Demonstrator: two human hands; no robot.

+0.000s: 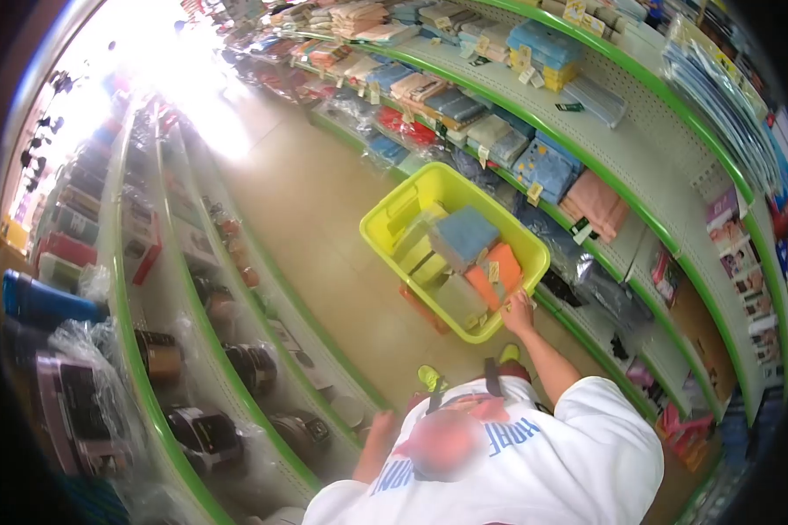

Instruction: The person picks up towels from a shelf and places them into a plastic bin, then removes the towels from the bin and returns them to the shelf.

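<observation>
My right hand [518, 312] is closed on the near rim of a yellow-green plastic basket [383, 219]. In the basket lie a blue folded cloth [466, 236], an orange folded cloth [496, 276] with a tag, and pale grey folded cloths or packs [460, 300]. An orange-red bar [423, 311] shows low on the basket's left side. My left hand [379, 430] hangs at my left side beside the lower shelf edge, apart from the basket. It is small and blurred, so its fingers cannot be made out.
Green-edged shelves [552, 114] with stacked folded towels [547, 169] curve along the right. On the left, more shelves [203, 315] hold boxed or wrapped appliances [203, 429]. Between them runs a tiled aisle [298, 192], with bright light at its far end. My yellow shoes [431, 378] are below the basket.
</observation>
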